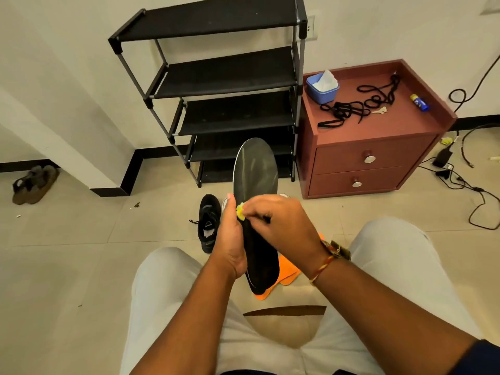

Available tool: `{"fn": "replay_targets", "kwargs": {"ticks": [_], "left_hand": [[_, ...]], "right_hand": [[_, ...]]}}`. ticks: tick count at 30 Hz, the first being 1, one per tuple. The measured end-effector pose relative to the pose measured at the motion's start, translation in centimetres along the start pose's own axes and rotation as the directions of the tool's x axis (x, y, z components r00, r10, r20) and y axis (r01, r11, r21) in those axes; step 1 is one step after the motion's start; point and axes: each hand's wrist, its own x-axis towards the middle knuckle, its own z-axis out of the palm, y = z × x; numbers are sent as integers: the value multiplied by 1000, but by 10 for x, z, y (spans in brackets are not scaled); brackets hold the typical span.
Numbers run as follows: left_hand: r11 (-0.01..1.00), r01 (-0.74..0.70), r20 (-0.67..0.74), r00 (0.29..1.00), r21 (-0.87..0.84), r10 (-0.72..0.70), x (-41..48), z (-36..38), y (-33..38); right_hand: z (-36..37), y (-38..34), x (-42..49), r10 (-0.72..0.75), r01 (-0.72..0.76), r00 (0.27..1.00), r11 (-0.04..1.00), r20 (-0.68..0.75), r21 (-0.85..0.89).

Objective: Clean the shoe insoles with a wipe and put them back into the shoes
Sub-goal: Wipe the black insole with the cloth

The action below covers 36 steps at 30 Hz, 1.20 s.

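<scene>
Second shoe was hidden behind the hands; only pale slivers showed. Wipe: a small crumpled yellow wad, mostly covered, pinched in the curled fingers of the right hand against the insole. Left hand gripped the insole's left edge, thumb along it, the other fingers out of sight behind. Insole was long, flat and dark with a dull sheen, rounded toe up, held over the tiled floor. Orange flat pieces lay below, partly covered. Black shoe stood just left.
</scene>
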Motion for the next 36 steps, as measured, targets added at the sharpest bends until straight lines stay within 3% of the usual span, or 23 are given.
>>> {"fn": "replay_targets", "kwargs": {"ticks": [2, 5, 8, 14, 17, 20, 26, 32, 36], "left_hand": [[1000, -4, -9, 1000, 18, 4, -1, 2, 2], [1000, 13, 24, 1000, 27, -14, -1, 4, 0], [998, 35, 57, 998, 57, -38, 1, 3, -2], [985, -33, -6, 999, 167, 35, -8, 13, -3], [989, 13, 71, 997, 145, -23, -8, 11, 0], [988, 48, 104, 993, 146, -64, -3, 8, -1], [976, -15, 81, 997, 218, -3, -4, 11, -3], [970, 90, 138, 983, 228, -123, -4, 12, -1], [958, 4, 105, 994, 287, -36, -9, 16, -3]], "right_hand": [[-1, 6, 4, -40, 40, 999, 997, 12, -70], [-17, 24, 19, 81, -105, 982, 985, -169, -135], [-26, 27, 20, 178, -204, 931, 978, -319, -49], [-8, -2, 6, 1, -6, 990, 999, -144, -32], [-27, 22, 20, 74, -103, 962, 990, -263, -100], [-41, 32, 25, 220, -251, 886, 968, -408, -24], [-22, 2, 16, 42, -42, 966, 999, -255, 6], [-45, 33, 31, 302, -283, 843, 953, -446, 110], [-28, 3, 23, 205, -169, 924, 976, -322, 136]]}}
